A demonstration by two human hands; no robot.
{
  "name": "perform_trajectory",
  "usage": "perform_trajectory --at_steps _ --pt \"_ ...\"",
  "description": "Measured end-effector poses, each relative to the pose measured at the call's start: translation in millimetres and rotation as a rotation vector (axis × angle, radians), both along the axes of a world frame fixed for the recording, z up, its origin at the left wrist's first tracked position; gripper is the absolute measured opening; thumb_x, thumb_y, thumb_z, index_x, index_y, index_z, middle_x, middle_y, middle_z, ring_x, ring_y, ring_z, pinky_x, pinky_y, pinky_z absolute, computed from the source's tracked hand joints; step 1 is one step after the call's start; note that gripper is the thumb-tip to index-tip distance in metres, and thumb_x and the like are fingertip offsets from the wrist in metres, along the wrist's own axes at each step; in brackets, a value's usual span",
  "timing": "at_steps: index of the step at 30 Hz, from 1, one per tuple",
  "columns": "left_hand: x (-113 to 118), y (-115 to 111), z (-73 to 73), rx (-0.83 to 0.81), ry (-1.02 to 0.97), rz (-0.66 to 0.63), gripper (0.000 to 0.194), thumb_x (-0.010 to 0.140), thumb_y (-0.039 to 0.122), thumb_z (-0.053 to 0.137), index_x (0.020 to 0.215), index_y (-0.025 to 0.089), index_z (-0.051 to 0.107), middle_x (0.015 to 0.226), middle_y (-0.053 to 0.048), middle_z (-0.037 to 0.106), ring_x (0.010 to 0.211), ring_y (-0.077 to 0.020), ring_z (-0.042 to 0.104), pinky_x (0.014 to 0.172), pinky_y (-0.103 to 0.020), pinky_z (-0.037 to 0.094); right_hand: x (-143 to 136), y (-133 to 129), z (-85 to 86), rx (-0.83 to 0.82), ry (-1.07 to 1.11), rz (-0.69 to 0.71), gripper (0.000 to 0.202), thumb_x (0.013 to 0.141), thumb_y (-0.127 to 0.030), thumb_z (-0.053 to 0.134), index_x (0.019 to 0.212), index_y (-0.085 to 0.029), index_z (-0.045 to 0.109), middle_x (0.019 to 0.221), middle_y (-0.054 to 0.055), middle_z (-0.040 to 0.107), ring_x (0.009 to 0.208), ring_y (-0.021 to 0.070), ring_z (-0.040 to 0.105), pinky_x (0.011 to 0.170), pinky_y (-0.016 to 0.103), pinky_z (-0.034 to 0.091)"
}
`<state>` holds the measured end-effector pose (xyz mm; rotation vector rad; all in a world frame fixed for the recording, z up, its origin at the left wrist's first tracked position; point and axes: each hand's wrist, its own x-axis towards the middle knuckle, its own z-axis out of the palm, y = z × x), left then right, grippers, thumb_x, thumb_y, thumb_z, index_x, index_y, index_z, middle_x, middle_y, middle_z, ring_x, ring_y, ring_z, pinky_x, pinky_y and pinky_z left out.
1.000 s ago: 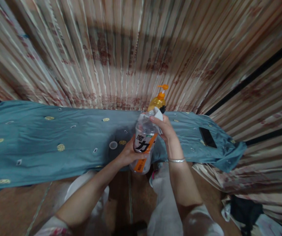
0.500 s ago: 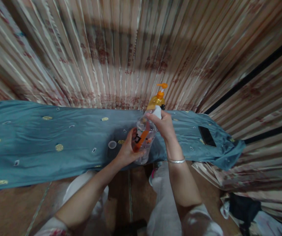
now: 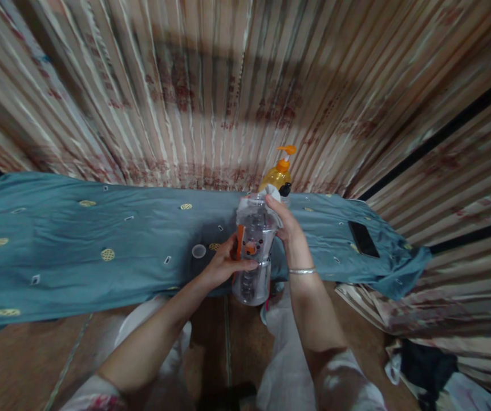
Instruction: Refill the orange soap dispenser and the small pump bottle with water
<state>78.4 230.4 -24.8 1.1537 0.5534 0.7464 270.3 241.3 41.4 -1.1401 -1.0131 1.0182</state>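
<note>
A clear plastic bottle with orange and black print is held up over the front edge of the cloth-covered surface. Wrapped round its lower left side, my left hand grips it with the thumb across the front. My right hand is closed on a white cloth or tissue pressed against the bottle's upper right side; part of it lies behind the fingers. A small round clear lid rests on the cloth left of the bottle. Behind the right hand stands a yellow pump bottle with an orange pump head.
A teal patterned cloth covers the long narrow surface. A black phone lies toward its right end. A small black-topped item stands beside the pump bottle. Pleated curtains hang behind, and dark fabric lies at lower right.
The bottle has turned in my left hand, so its print faces another way, and it is more upright and lower. My right hand with the white cloth has moved slightly down along its side.
</note>
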Motion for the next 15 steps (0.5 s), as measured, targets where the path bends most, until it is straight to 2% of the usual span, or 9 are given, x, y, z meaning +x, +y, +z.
perform_trajectory --at_steps 4,7,10,12,15 --pt "-2 -4 2.8 -0.030 -0.004 -0.092 0.071 0.056 0.033 0.105 0.119 0.019 0.076 0.122 -0.008 0.084 0.123 -0.0367 0.077 0.115 -0.052 0.059 6 -4 4.9 -0.047 0.016 0.143 0.067 0.055 -0.088 0.091 0.084 -0.028 0.082 0.087 0.008 0.084 0.102 0.0326 0.082 0.086 0.043 0.068" --pt "1 -5 -3.0 -0.065 -0.053 -0.098 0.081 0.053 0.034 0.107 0.126 0.019 0.074 0.127 -0.010 0.083 0.125 -0.0375 0.076 0.115 -0.052 0.058 5 -6 8.7 -0.033 0.019 0.123 0.058 0.057 -0.080 0.095 0.080 -0.028 0.083 0.082 0.007 0.082 0.095 0.0311 0.082 0.081 0.042 0.067" --pt "7 -4 -11.7 -0.049 -0.091 -0.001 0.097 0.052 0.033 0.108 0.139 0.022 0.068 0.144 -0.011 0.077 0.131 -0.0371 0.073 0.116 -0.051 0.058 2 -6 9.5 -0.013 0.012 0.028 0.054 0.055 -0.074 0.098 0.077 -0.027 0.083 0.074 0.002 0.078 0.078 0.0237 0.076 0.072 0.036 0.062" --pt "11 -3 -16.9 -0.016 -0.079 0.092 0.100 0.052 0.034 0.109 0.142 0.025 0.065 0.151 -0.011 0.073 0.131 -0.0359 0.073 0.114 -0.049 0.059 0 -4 8.5 -0.016 -0.006 -0.034 0.054 0.053 -0.069 0.101 0.076 -0.025 0.082 0.071 0.000 0.076 0.068 0.0177 0.068 0.066 0.030 0.056" --pt "15 -1 -21.5 0.027 -0.079 0.164 0.097 0.054 0.037 0.111 0.139 0.025 0.066 0.142 -0.009 0.076 0.128 -0.0345 0.073 0.112 -0.047 0.061 -7 -3 5.0 -0.017 -0.045 -0.072 0.055 0.056 -0.067 0.102 0.078 -0.022 0.080 0.070 -0.003 0.072 0.065 0.0141 0.061 0.063 0.028 0.050"
